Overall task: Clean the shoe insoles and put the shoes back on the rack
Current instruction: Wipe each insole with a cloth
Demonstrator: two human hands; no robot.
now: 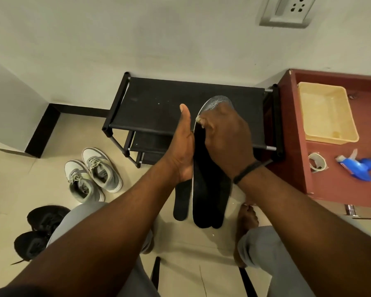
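I hold a stack of black insoles [208,200] upright in front of me, over the floor. My left hand [183,146] grips their left edge, thumb pointing up. My right hand [225,136] presses on the front insole near its grey toe end [217,102]; what lies under the palm is hidden. The black fabric shoe rack [159,106] stands against the wall behind the hands, its top shelf bare. A pair of grey and white sneakers [92,174] sits on the floor left of the rack. Two black shoes [41,230] lie at the lower left.
A reddish-brown table [330,185] on the right bears a yellow plastic tray [328,113], a roll of tape [317,162] and a blue spray bottle [360,168]. My knees and bare feet [246,219] are below. A wall socket [287,9] is above.
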